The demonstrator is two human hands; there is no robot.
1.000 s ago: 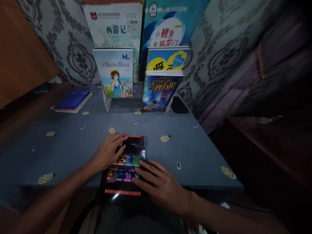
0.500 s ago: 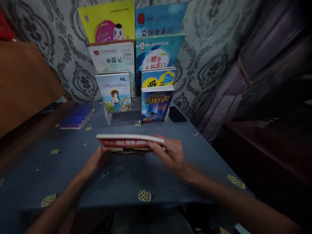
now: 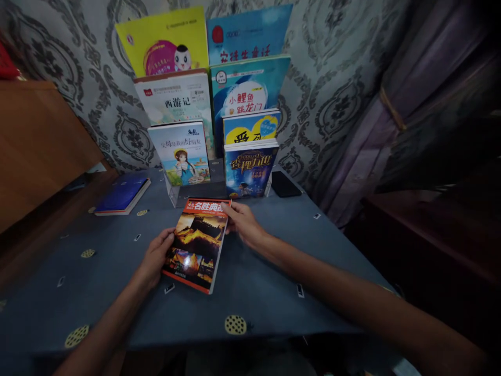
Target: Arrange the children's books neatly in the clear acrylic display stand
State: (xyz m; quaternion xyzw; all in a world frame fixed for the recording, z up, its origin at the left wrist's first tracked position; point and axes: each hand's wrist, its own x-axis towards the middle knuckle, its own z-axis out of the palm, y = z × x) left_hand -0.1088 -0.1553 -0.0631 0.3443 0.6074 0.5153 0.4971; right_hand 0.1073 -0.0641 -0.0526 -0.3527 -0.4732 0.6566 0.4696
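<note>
Head view shows two hands on one red and black book [image 3: 198, 240]. The left hand [image 3: 154, 261] is bent closed on its left edge, thumb on top. The right hand [image 3: 245, 224] pinches its top right corner, thumb on the cover. The book is tilted, between the front edge of the tabletop [image 3: 270, 303] and one clear stand [image 3: 215, 189]; I cannot tell if it touches the tabletop. Seven covers [image 3: 178, 96] show on the stand. One blue book [image 3: 123, 194] lies near the back left corner, one black phone [image 3: 285, 184] near the back right corner.
</note>
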